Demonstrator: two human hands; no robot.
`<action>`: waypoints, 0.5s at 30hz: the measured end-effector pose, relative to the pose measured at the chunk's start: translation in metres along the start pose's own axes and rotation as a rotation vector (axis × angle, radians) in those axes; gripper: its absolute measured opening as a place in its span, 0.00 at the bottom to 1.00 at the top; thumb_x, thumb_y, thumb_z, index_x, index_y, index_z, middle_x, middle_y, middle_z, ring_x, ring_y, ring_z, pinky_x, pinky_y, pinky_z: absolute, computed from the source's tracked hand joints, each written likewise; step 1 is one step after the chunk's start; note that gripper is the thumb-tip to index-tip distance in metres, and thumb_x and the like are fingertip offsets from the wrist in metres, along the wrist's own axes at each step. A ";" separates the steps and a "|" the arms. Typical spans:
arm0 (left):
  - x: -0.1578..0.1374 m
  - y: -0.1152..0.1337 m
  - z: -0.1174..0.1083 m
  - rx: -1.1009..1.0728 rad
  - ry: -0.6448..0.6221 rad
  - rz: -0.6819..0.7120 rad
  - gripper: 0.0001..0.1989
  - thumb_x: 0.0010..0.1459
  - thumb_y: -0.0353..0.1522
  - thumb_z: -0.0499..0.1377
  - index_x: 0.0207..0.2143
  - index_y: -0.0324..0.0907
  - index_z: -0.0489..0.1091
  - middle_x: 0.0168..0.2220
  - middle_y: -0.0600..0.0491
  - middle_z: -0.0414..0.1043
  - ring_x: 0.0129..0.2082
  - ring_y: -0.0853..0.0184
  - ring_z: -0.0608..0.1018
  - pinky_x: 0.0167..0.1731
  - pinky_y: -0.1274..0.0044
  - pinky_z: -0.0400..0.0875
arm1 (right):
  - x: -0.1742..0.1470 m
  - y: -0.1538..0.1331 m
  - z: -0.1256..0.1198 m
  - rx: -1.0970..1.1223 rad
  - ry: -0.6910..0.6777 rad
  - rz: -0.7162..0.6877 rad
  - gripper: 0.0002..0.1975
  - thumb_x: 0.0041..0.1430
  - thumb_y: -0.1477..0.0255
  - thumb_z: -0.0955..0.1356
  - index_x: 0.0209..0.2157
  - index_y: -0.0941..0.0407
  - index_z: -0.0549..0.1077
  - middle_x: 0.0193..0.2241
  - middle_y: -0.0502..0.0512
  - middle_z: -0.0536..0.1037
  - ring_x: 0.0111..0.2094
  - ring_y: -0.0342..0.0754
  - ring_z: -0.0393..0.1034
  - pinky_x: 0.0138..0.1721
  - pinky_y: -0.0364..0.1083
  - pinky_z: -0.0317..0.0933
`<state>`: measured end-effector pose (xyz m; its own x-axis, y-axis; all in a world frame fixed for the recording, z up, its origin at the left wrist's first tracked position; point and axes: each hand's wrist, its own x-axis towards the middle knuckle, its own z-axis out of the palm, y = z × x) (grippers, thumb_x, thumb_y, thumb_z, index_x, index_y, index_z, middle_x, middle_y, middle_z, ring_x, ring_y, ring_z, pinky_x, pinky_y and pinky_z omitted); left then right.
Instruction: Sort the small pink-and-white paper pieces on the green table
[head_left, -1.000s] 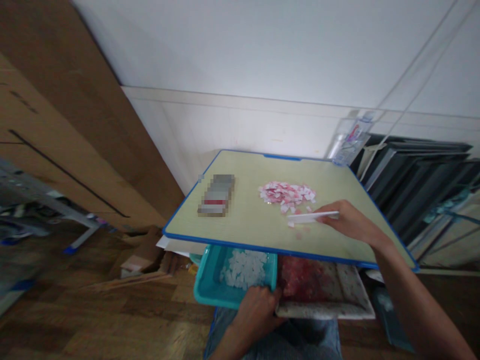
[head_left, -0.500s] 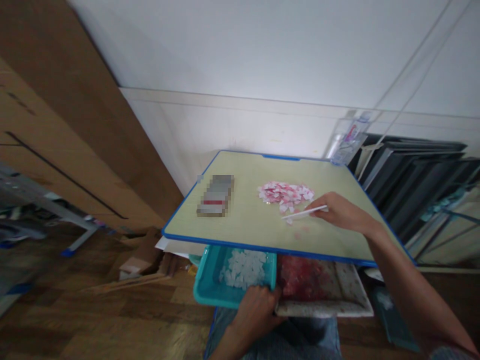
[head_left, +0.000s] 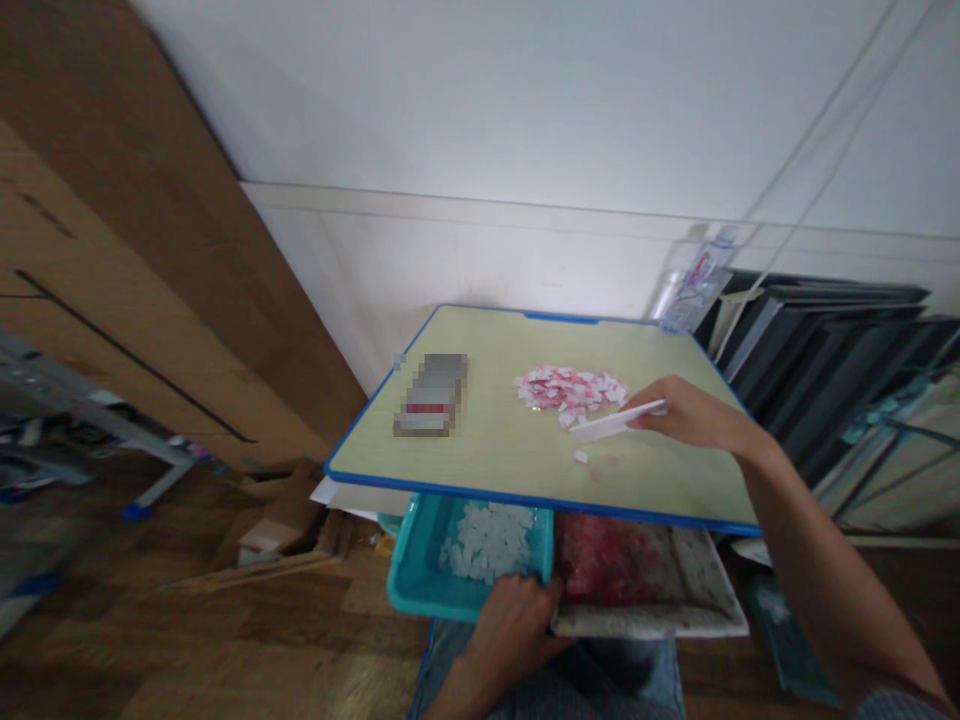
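Observation:
My right hand (head_left: 694, 412) is closed around a flat white strip, like a scraper (head_left: 609, 424), held over the table and tilted so its broad face shows. Just beyond the strip lies a pile of small pink and white flakes (head_left: 566, 388). One loose flake (head_left: 581, 457) rests on the tabletop nearer me, beside faint pink smears. My left hand (head_left: 519, 618) is curled at the near right corner of a teal plastic tray (head_left: 420, 600) containing white chips (head_left: 491, 540). Its fingers also meet a stained white tray (head_left: 652, 622) holding wet red material (head_left: 600, 560).
The tabletop (head_left: 487, 460) has a blue edge; a pixelated rectangular item (head_left: 433, 392) sits on its left. At the back right corner stands a clear bottle (head_left: 701, 285). Dark panels (head_left: 832, 350) lean at right, and large cardboard (head_left: 112, 270) stands at left.
The strip has turned from nearly edge-on to show its broad face, and has risen slightly. A loose flake beneath it is now uncovered. My left hand stays at the tray corner.

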<state>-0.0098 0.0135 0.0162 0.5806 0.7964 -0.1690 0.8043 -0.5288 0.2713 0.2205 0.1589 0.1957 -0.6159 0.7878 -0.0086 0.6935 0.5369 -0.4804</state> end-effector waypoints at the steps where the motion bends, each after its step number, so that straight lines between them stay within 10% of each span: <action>1: 0.000 0.000 0.000 -0.002 -0.001 0.003 0.20 0.52 0.45 0.55 0.43 0.42 0.64 0.29 0.49 0.69 0.29 0.57 0.71 0.28 0.71 0.64 | -0.001 0.000 0.000 0.006 -0.002 0.012 0.10 0.49 0.73 0.63 0.29 0.62 0.75 0.21 0.52 0.75 0.24 0.45 0.66 0.25 0.40 0.55; 15: 0.000 0.002 -0.007 -0.021 -0.064 -0.017 0.22 0.51 0.43 0.56 0.46 0.42 0.61 0.32 0.48 0.69 0.32 0.57 0.71 0.31 0.71 0.63 | 0.001 0.004 0.010 -0.020 0.032 0.026 0.10 0.48 0.73 0.63 0.29 0.60 0.76 0.22 0.53 0.76 0.24 0.46 0.67 0.25 0.41 0.57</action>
<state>-0.0090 0.0140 0.0234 0.5745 0.7844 -0.2337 0.8115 -0.5085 0.2880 0.2191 0.1585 0.1855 -0.5859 0.8104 0.0071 0.7163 0.5219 -0.4631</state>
